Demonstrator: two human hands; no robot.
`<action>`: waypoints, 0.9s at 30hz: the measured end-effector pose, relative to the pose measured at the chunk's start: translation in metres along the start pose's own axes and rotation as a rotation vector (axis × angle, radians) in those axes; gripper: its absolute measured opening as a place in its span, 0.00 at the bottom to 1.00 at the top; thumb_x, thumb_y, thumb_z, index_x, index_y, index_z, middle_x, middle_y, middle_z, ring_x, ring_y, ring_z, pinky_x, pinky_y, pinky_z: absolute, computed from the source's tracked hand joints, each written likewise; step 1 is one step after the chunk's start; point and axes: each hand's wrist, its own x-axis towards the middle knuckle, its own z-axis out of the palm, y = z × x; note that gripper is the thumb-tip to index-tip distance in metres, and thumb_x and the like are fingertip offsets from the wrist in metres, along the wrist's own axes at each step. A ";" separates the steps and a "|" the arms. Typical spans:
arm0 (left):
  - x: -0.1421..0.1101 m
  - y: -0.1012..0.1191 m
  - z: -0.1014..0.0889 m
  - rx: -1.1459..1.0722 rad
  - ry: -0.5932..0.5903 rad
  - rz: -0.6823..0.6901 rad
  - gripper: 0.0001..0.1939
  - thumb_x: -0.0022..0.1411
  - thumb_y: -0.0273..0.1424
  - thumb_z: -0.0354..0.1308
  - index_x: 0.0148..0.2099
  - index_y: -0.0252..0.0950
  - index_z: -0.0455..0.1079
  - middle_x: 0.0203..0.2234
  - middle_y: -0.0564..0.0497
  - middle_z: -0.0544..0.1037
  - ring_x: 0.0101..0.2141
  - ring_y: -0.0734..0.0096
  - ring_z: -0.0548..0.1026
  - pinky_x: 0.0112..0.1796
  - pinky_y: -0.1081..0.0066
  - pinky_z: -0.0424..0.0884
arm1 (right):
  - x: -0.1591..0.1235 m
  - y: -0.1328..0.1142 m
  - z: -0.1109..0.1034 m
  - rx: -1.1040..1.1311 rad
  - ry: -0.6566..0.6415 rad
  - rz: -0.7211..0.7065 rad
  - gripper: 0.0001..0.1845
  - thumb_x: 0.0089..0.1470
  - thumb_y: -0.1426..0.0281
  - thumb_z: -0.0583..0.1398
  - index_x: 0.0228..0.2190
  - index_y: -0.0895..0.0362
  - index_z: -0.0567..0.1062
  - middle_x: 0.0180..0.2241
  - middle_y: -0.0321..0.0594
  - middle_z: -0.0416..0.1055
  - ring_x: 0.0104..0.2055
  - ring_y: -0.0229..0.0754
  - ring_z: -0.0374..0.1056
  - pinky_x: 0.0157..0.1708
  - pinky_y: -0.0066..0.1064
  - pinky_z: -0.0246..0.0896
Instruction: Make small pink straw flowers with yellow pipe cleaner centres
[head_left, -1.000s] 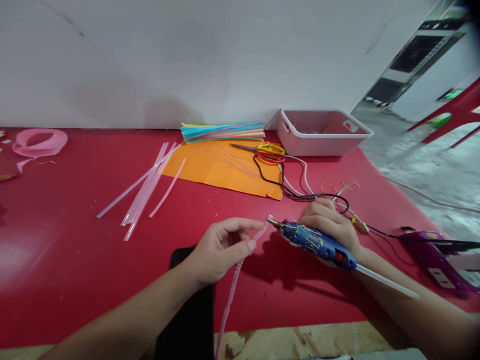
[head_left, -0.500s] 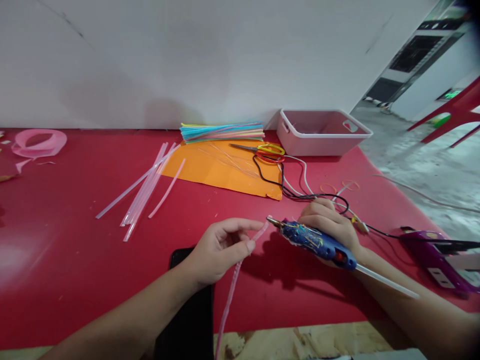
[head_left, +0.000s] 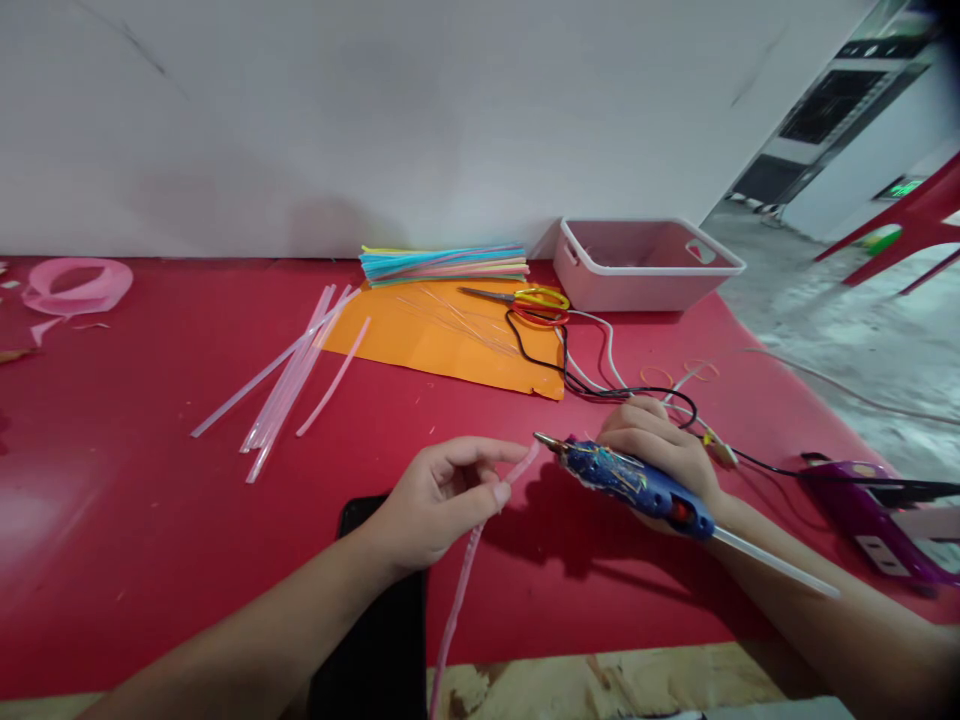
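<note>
My left hand (head_left: 435, 500) pinches a long pink straw (head_left: 463, 580) near its upper end, between thumb and fingers. The straw runs down past the table's front edge. My right hand (head_left: 660, 450) grips a blue glue gun (head_left: 630, 482) with a clear glue stick poking out of its back. The gun's metal nozzle sits right at the straw's top tip. A black cord runs from the gun across the red table (head_left: 150, 480).
Loose pale straws (head_left: 289, 380) lie at the left-centre. An orange sheet (head_left: 442, 340), a stack of coloured straws (head_left: 446, 264), scissors (head_left: 525, 298) and a white bin (head_left: 645, 262) sit at the back. A purple device (head_left: 870, 510) lies right; a black phone (head_left: 375, 620) is under my left arm.
</note>
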 end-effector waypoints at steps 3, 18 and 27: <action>-0.001 0.000 -0.001 -0.002 -0.002 0.010 0.14 0.56 0.27 0.62 0.46 0.40 0.78 0.24 0.56 0.68 0.26 0.81 0.67 0.31 0.77 0.64 | -0.001 0.002 0.001 0.014 -0.001 0.012 0.08 0.62 0.63 0.52 0.38 0.53 0.68 0.27 0.40 0.69 0.29 0.42 0.65 0.37 0.42 0.57; 0.003 -0.004 0.008 0.328 0.194 0.060 0.15 0.59 0.28 0.57 0.49 0.32 0.70 0.26 0.55 0.70 0.27 0.77 0.69 0.32 0.73 0.67 | -0.001 -0.001 -0.001 0.049 0.047 0.028 0.05 0.59 0.68 0.55 0.37 0.53 0.70 0.27 0.39 0.68 0.29 0.43 0.65 0.37 0.42 0.57; -0.001 -0.003 0.008 0.270 0.135 0.079 0.12 0.60 0.30 0.59 0.46 0.31 0.71 0.30 0.51 0.73 0.30 0.76 0.72 0.33 0.75 0.70 | -0.003 0.001 0.005 0.030 -0.060 0.010 0.13 0.65 0.62 0.50 0.38 0.54 0.71 0.28 0.39 0.69 0.30 0.40 0.65 0.39 0.41 0.55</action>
